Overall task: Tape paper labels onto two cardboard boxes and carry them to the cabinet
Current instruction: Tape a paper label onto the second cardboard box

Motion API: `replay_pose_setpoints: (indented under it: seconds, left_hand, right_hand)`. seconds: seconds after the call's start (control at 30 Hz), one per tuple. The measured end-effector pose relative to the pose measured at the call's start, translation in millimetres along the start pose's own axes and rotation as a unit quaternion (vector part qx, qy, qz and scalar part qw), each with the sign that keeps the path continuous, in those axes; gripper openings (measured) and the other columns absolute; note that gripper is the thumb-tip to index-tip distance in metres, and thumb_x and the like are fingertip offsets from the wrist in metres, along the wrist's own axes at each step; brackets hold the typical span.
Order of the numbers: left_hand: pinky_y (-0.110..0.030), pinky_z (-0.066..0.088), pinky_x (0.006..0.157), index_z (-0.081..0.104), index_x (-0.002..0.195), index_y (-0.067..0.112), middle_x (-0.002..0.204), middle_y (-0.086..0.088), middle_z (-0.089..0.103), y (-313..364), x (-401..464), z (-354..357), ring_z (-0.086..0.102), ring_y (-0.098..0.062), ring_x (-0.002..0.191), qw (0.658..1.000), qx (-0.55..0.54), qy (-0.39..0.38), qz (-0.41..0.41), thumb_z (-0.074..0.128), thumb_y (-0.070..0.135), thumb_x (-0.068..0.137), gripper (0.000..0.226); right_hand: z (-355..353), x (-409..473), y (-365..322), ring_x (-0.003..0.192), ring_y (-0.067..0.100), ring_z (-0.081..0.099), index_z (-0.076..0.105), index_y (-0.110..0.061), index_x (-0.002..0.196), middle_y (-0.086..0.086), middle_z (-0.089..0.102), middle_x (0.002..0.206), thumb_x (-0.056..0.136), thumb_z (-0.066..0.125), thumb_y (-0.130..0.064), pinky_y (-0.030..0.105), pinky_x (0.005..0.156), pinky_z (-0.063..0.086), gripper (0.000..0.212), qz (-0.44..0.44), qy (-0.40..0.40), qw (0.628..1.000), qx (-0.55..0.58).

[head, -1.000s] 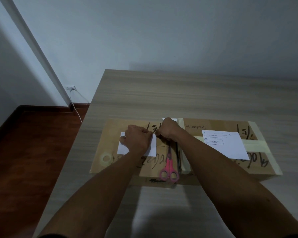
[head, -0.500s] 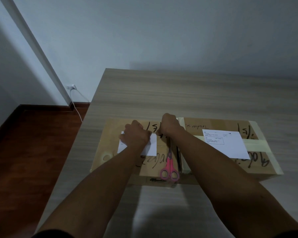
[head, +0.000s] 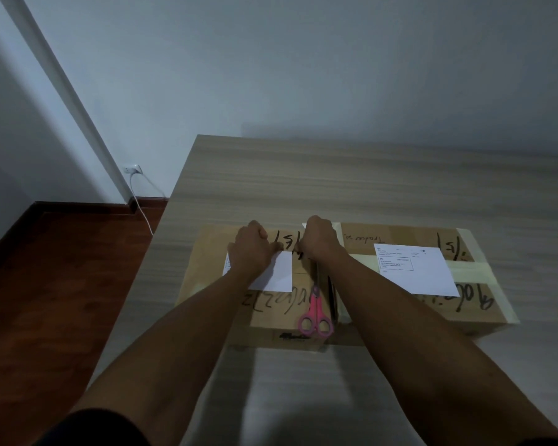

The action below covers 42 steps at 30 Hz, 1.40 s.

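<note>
Two cardboard boxes stand side by side on the wooden table. The left box (head: 213,252) carries a white paper label (head: 279,273). My left hand (head: 250,252) rests on it with its fingers curled. My right hand (head: 319,238) is curled just past the label's far right corner. The two hands pinch toward each other over a short strip of clear tape that barely shows. The right box (head: 400,235) has its own printed label (head: 419,272) lying over pale tape bands.
Pink-handled scissors (head: 315,320) lie on the left box near its right edge, between my forearms. The table (head: 335,181) runs on to the wall behind the boxes. Its left edge drops to a red-brown floor, where a wall socket and white cable (head: 140,207) are.
Both hands stay at the label's far edge and have only shifted slightly. The view has tilted a little. Boxes, labels and scissors have not moved.
</note>
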<state>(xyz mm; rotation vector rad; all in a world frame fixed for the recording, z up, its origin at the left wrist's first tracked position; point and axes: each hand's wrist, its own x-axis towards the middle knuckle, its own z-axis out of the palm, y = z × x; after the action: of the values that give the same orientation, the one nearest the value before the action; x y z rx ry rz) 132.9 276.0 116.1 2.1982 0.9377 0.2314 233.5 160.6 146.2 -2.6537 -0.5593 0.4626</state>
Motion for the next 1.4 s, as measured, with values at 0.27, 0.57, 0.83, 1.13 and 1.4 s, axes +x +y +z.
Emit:
replay_pose_setpoints:
  seconds: [0.27,0.57,0.83,1.13,1.4]
  left_hand:
    - [-0.033,0.044,0.068,0.061,0.096,0.017,0.086,-0.002,0.058,-22.0,-15.7,-46.3,0.058,-0.023,0.08,0.991,0.032,-0.011,0.127,0.076,0.032,0.09,0.022]
    - [-0.039,0.048,0.086,0.068,0.108,0.014,0.113,-0.008,0.057,-65.9,-63.3,-82.7,0.057,-0.026,0.1,0.986,0.103,-0.014,0.128,0.072,0.028,0.09,0.023]
    - [-0.045,0.051,0.092,0.059,0.117,0.022,0.124,-0.004,0.055,-103.8,-100.2,-102.8,0.055,-0.027,0.112,0.987,0.129,-0.023,0.097,0.076,0.037,0.081,0.043]
    - [-0.044,0.054,0.089,0.067,0.111,0.021,0.123,-0.005,0.057,-122.9,-111.5,-98.9,0.058,-0.026,0.107,0.987,0.134,-0.028,0.082,0.074,0.028,0.088,0.024]
    - [-0.032,0.045,0.076,0.065,0.109,0.011,0.113,-0.009,0.065,-112.4,-114.4,-103.2,0.059,-0.021,0.093,0.987,0.013,0.0,0.159,0.064,0.016,0.097,0.013]
  right_hand:
    - [10.3,-30.4,4.9,0.069,0.023,0.054,0.046,-0.011,0.08,0.003,0.051,0.074,0.089,0.059,-0.002,0.031,0.058,0.043,0.018,-0.003,0.038,0.999,0.002]
    - [24.3,-86.1,1.0,0.081,0.027,0.061,0.054,-0.012,0.093,0.007,0.062,0.094,0.085,0.066,-0.012,0.027,0.054,0.036,0.015,-0.012,0.011,1.0,-0.013]
    - [45.5,-125.1,-6.7,0.078,0.029,0.066,0.058,-0.012,0.101,0.008,0.065,0.093,0.093,0.058,-0.019,0.032,0.065,0.052,0.011,-0.033,0.021,0.999,-0.007]
    - [58.7,-149.4,-11.8,0.076,0.027,0.062,0.053,-0.014,0.084,0.005,0.058,0.078,0.095,0.061,-0.023,0.037,0.065,0.049,0.016,-0.059,0.045,0.997,-0.009]
    - [48.8,-158.5,-28.2,0.085,0.021,0.063,0.067,-0.008,0.108,0.005,0.067,0.102,0.098,0.057,-0.013,0.04,0.076,0.054,0.015,-0.143,0.021,0.982,0.117]
